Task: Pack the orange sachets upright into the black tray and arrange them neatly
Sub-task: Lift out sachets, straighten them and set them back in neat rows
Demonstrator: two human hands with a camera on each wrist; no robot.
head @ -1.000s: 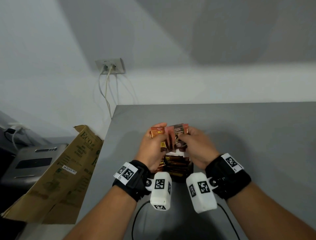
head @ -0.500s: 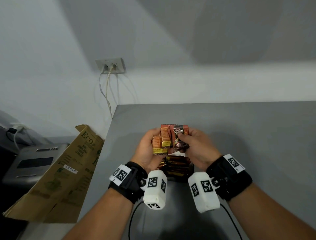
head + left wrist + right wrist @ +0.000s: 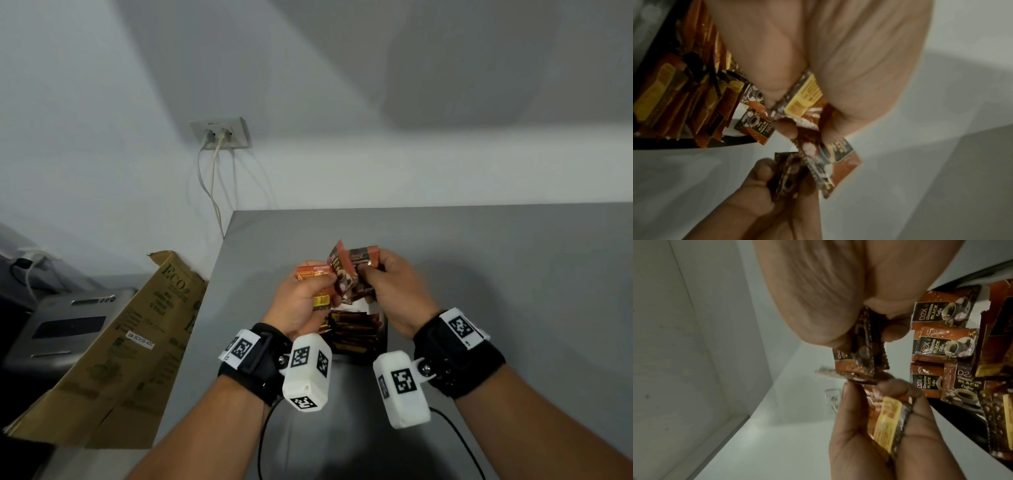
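Both hands are raised just above the black tray [image 3: 383, 337], which stands on the grey table and holds several orange sachets [image 3: 352, 334] packed on edge. My left hand [image 3: 310, 291] grips a small stack of orange sachets [image 3: 313, 274] with yellow label panels [image 3: 805, 95]. My right hand [image 3: 383, 277] pinches a few more sachets [image 3: 363, 262], and one sachet [image 3: 340, 270] stands tilted between the two hands. In the right wrist view, sachets printed "D2X Black Coffee" [image 3: 941, 313] lie in the tray below. The tray's near side is hidden behind the wrist cameras.
The grey table [image 3: 513, 274] reaches the white wall at the back and ends at a left edge near my left hand. A flattened cardboard box [image 3: 130, 342] leans beside that edge, with a grey machine [image 3: 65, 325] behind it. A wall socket [image 3: 221, 133] with cables hangs above.
The hands have drawn slightly apart. The stack in my left hand has dropped lower and leftward, and one sachet now sticks up tilted between the hands.
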